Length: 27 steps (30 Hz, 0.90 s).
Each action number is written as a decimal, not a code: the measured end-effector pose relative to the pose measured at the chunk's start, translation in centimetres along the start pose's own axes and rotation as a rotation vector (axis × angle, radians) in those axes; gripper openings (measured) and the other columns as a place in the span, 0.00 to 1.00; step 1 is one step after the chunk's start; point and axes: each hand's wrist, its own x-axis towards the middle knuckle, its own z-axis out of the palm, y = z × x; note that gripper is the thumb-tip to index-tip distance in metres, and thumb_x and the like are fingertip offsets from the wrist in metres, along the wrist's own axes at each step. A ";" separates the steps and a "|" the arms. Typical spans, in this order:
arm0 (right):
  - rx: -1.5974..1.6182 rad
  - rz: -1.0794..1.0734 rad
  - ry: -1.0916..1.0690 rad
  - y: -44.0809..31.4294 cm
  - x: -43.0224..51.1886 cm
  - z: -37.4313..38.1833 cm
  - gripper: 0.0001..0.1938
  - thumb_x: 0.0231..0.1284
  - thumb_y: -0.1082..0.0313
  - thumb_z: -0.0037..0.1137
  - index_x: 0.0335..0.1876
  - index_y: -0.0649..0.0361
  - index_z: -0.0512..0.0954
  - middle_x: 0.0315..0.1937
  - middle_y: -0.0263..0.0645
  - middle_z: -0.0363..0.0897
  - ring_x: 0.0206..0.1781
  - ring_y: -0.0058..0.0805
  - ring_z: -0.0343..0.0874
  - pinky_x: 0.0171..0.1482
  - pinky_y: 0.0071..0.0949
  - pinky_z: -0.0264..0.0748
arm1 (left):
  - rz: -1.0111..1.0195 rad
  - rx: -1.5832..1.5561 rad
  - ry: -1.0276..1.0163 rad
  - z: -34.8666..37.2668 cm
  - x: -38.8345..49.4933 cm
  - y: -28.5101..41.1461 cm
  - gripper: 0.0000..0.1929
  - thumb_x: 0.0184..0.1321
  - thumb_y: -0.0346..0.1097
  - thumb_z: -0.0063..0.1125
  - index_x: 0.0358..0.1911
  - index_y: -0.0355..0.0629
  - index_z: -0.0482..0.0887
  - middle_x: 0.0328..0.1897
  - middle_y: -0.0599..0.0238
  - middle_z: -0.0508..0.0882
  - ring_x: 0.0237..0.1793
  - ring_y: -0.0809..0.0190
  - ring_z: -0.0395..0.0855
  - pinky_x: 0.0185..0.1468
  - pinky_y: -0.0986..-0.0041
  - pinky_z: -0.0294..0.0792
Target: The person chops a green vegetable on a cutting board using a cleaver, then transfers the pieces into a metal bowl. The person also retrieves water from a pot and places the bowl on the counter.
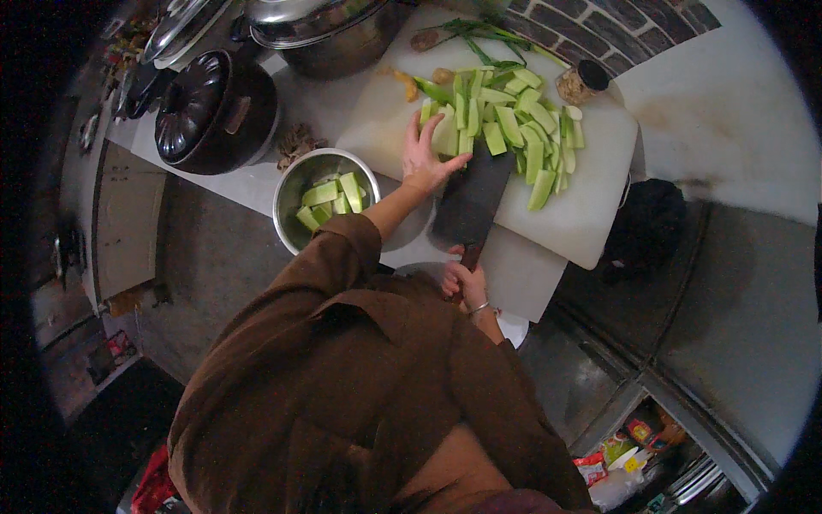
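Note:
My right hand (467, 284) grips the wooden handle of a broad dark cleaver (472, 199). The blade lies flat or nearly so, its far end against cut pale-green vegetable strips (507, 122), possibly gourd. They are heaped on a white plastic cutting board (565, 231). At the heap's left side, my left hand (425, 157) has its fingers and thumb spread, touching several strips, with its thumb close to the blade. Whether the blade is under any strips cannot be told. Left of my forearm stands a stainless steel bowl (280, 218) holding more green pieces, partly covered by my sleeve.
Behind the heap lie spring onion greens (475, 32) and a ginger piece (442, 76). A dark-lidded glass jar (571, 90) stands at the board's far right. A dark lidded pot (218, 115) and a steel pot (321, 38) occupy the left counter. Packets fill a lower compartment (616, 459).

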 end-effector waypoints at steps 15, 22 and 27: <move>-0.009 0.094 -0.098 -2.1 1.6 2.8 0.16 0.56 0.72 0.52 0.50 0.55 0.65 0.15 0.29 0.57 0.12 0.17 0.54 0.15 0.22 0.55 | -0.048 -0.017 0.019 -0.1 -0.2 1.5 0.38 0.32 0.52 0.75 0.54 0.56 0.76 0.65 0.40 0.55 0.62 0.36 0.61 0.65 0.57 0.59; -0.132 0.045 -0.158 -4.8 -1.0 2.6 0.16 0.56 0.74 0.49 0.51 0.56 0.65 0.14 0.27 0.54 0.10 0.16 0.52 0.14 0.21 0.53 | -0.017 -0.086 0.118 -1.4 -0.7 4.2 0.37 0.33 0.50 0.75 0.53 0.52 0.76 0.62 0.39 0.59 0.59 0.37 0.64 0.64 0.57 0.60; -0.189 0.040 -0.178 -6.1 -2.9 3.0 0.17 0.55 0.74 0.49 0.50 0.57 0.65 0.14 0.27 0.56 0.10 0.16 0.53 0.14 0.21 0.54 | -0.060 -0.212 0.135 -3.3 -0.8 6.1 0.37 0.34 0.49 0.74 0.54 0.53 0.75 0.64 0.39 0.55 0.61 0.37 0.61 0.65 0.58 0.58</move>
